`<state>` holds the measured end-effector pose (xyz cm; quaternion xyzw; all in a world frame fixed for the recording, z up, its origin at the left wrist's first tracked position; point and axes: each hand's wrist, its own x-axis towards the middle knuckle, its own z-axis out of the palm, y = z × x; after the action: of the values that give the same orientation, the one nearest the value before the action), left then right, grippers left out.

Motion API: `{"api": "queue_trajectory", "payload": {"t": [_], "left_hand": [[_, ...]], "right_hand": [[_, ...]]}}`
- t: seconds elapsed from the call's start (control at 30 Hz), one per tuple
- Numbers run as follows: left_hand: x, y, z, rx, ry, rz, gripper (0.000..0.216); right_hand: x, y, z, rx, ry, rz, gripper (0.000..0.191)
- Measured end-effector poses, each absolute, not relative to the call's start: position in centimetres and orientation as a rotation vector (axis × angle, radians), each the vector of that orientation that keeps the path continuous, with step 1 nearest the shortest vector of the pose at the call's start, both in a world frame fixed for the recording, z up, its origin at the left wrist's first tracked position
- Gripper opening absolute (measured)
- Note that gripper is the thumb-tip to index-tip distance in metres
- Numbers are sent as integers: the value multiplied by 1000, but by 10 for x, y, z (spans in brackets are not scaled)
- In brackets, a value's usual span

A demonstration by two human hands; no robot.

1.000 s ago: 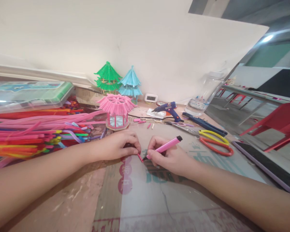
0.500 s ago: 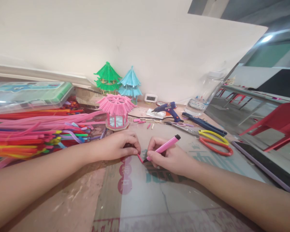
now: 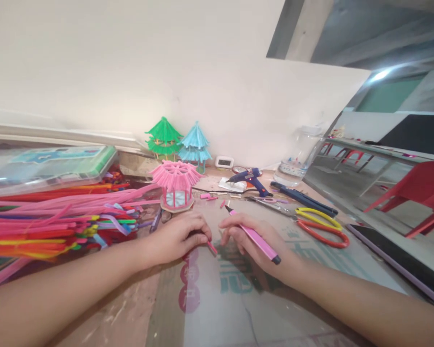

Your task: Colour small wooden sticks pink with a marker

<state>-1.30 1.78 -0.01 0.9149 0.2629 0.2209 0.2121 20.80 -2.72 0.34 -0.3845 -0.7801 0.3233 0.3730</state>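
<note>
My left hand (image 3: 183, 236) pinches a short pink stick (image 3: 212, 248) between thumb and fingers, its free end sticking out to the right just above the table. In my right hand (image 3: 256, 241) a pink marker (image 3: 258, 241) with a dark tip lies across the fingers, the tip pointing up and away from the stick. Behind the hands stands a small pink pavilion model (image 3: 176, 185) with a fringed roof and a pale blue inside. A few short pink pieces (image 3: 212, 198) lie near it.
Bundled pipe cleaners (image 3: 58, 226) and a plastic case (image 3: 50, 166) fill the left side. Behind are green (image 3: 164, 137) and blue (image 3: 196, 142) pavilion models. A glue gun (image 3: 251, 179), scissors (image 3: 311, 221), a dark blue tool (image 3: 304, 197), a clear jug (image 3: 292, 166) and a phone (image 3: 398, 260) lie rightward.
The marker has swung round in my right hand, its tip lifted off the stick and now facing away. My left hand still pinches the stick. The camera view has tilted upward.
</note>
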Motion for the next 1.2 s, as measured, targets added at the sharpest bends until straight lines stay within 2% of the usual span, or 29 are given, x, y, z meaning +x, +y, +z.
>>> {"api": "queue_trajectory", "payload": {"t": [0.1,0.2,0.57,0.63,0.8,0.9,0.97,1.2], "left_hand": [[-13,13,-1,2545,871,728,18],[-12,7,1,2576,952,786,19],[-10,-1,-1,2618,1013,764,15],[-9,-2,0,2606,1090,711,9],[-8,1,1,2603,1181,610,14],[-7,3,0,2607,1179,601,13],[-7,2,1,2611,1176,604,14],[-9,0,1,2620,1174,603,15]], "right_hand": [[208,-25,4,-1094,-2061,684,6],[203,-25,3,-1153,-2150,672,14],[194,-24,-3,-1083,-2191,506,5],[198,-24,-1,-1106,-2205,486,7],[223,-19,12,-1196,-2283,471,11],[231,0,18,-1144,-2341,317,17],[228,20,19,-1110,-2343,235,13],[201,81,14,-1153,-2260,237,15]]}}
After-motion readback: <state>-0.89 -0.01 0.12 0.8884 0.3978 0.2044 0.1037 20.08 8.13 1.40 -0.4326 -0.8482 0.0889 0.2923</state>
